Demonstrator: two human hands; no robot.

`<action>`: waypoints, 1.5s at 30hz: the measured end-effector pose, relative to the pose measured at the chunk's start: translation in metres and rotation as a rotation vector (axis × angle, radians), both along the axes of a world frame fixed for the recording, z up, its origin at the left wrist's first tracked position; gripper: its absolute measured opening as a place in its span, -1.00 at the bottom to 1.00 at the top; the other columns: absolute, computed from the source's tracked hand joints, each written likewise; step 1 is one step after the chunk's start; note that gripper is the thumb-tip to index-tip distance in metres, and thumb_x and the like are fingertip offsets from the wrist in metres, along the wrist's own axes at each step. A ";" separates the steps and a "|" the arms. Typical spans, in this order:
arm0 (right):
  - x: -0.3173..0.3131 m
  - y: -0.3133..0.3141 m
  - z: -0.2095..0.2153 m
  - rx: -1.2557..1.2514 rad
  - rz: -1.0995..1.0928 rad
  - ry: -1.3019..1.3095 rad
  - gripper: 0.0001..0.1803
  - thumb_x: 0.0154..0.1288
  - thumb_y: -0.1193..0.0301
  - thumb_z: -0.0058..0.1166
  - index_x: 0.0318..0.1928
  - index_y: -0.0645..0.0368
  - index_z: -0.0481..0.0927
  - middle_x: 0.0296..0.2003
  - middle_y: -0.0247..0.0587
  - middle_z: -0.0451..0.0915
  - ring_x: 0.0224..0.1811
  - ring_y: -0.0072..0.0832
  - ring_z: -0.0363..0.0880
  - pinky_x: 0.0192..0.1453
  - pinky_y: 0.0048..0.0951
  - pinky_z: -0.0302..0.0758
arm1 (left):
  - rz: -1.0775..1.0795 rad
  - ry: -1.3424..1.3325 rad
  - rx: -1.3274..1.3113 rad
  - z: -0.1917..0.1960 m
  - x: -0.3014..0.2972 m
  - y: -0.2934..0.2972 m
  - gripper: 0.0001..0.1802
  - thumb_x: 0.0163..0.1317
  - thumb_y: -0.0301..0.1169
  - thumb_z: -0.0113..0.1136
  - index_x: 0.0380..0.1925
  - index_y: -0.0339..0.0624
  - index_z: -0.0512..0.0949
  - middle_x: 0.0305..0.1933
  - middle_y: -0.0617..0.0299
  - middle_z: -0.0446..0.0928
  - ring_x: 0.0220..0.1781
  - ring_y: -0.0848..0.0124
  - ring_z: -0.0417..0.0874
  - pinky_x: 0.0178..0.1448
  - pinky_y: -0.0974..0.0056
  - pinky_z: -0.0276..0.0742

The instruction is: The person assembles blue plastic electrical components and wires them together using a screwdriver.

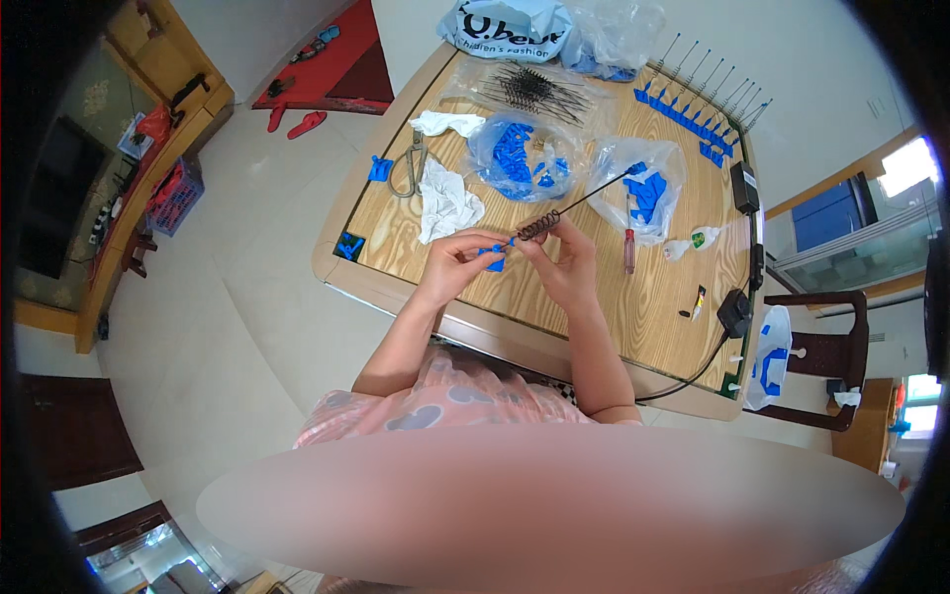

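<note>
Both of my hands meet over the near part of the table. A dark spring-like coil [539, 227] with a long thin black rod runs up and right from them, its far tip carrying a blue piece. My right hand [564, 265] pinches the lower end of the coil. My left hand [457, 263] is closed on a small blue piece [492, 260] at the near end of the coil; whether it is tape or film I cannot tell. A crumpled white cloth [447, 201] lies just beyond my left hand.
Clear bags with blue pieces [511, 158] stand mid-table, near scissors [408, 170] and a red-handled screwdriver [629, 249]. A bundle of black rods [534, 91] lies behind. Several coil-ended rods line a blue strip [683, 117] far right. A black adapter [734, 314] with a cable sits at the right edge.
</note>
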State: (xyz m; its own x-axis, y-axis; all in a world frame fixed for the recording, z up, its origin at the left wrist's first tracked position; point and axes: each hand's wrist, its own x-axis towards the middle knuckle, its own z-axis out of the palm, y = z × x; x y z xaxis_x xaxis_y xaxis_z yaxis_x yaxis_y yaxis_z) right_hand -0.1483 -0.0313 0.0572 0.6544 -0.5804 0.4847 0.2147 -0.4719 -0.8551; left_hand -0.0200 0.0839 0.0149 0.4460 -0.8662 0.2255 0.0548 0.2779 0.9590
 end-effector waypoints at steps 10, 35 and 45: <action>0.000 0.000 -0.003 -0.036 0.007 0.018 -0.81 -0.07 0.52 0.24 -0.39 0.24 0.52 -0.51 -0.30 0.40 -0.41 -0.49 0.36 -0.28 -0.51 0.31 | 0.002 -0.018 0.009 -0.001 -0.001 0.001 -0.83 0.01 -0.68 0.21 -0.34 -0.33 0.60 -0.14 0.11 0.54 -0.19 0.45 0.58 -0.12 0.40 0.55; 0.015 -0.008 -0.008 -0.425 0.169 0.151 -0.81 -0.06 0.50 0.17 -0.37 0.15 0.48 -0.49 -0.29 0.48 -0.33 -0.31 0.41 -0.16 -0.33 0.24 | 0.098 -0.090 0.071 -0.072 0.013 -0.009 -0.83 0.03 -0.68 0.18 -0.32 -0.41 0.57 -0.02 0.13 0.44 -0.21 0.46 0.59 -0.19 0.42 0.59; 0.015 -0.010 -0.007 -0.436 0.175 0.128 -0.81 -0.08 0.50 0.17 -0.39 0.16 0.47 -0.49 -0.27 0.48 -0.35 -0.30 0.41 -0.17 -0.33 0.26 | 0.084 -0.091 0.084 -0.064 0.010 -0.011 -0.84 0.04 -0.69 0.16 -0.32 -0.43 0.56 -0.01 0.10 0.44 -0.21 0.39 0.62 -0.17 0.39 0.63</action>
State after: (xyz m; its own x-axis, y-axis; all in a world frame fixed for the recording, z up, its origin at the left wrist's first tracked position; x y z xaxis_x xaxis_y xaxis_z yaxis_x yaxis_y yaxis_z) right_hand -0.1330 -0.0411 0.0502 0.7941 -0.2167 0.5678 0.2292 -0.7585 -0.6100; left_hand -0.0096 0.0731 -0.0488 0.4988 -0.8442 0.1965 -0.0536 0.1963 0.9791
